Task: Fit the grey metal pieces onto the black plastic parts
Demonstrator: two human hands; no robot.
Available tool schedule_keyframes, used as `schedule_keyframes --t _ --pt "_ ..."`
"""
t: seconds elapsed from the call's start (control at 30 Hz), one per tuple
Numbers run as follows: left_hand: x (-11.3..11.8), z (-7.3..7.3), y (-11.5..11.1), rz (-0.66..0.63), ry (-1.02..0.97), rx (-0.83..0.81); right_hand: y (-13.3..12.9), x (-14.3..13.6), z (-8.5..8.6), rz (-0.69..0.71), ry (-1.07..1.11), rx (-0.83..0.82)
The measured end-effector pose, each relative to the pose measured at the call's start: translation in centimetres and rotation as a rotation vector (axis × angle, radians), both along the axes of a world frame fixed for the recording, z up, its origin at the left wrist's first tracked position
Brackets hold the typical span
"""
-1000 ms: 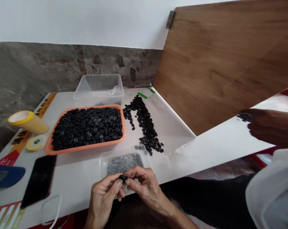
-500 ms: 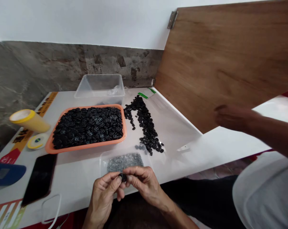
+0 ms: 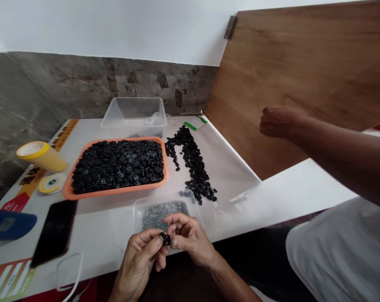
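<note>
Between the thumb and fingers of my left hand (image 3: 141,256) is a small black plastic piece (image 3: 165,239) with holes in it. My right hand (image 3: 190,239) is close beside it, index finger raised and apart from the thumb; whether the thumb tip touches the piece is unclear. Just beyond both hands stands a shallow clear box (image 3: 136,209) of small grey metal parts (image 3: 164,212), too fine to make out singly. An orange basket (image 3: 114,194) heaped with black two-holed oval pieces (image 3: 117,163) sits farther back. More small black pieces (image 3: 194,165) lie spread to its right.
An empty-looking clear bin (image 3: 133,113) stands by the wall. At left are a yellow cup (image 3: 43,157), a round lid (image 3: 51,183), a phone (image 3: 53,233), a blue object (image 3: 10,224) and a white cable (image 3: 79,268). Another person's arm (image 3: 322,138) reaches in past a wooden board (image 3: 303,63).
My right index finger has lifted off the black piece, which stays in my left hand. The other person's arm has moved left and up, and their body has come closer.
</note>
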State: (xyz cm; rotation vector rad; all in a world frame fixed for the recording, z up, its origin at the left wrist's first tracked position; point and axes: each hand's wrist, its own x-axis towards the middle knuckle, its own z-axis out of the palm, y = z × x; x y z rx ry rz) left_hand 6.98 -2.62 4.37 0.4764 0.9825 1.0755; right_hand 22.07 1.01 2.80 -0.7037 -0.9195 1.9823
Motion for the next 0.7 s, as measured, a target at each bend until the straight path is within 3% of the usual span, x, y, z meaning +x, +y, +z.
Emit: schedule_keyframes --t 0.47,0.7 --pt "-0.6 -0.7 -0.3 -0.195 0.101 0.103 0.2 -0.3 -1.0 0.089 0.054 -0.158" --pt "-0.5 -0.5 -0.5 -0.191 0.115 0.130 0.1 -0.3 -1.1 0.054 0.056 -0.123"
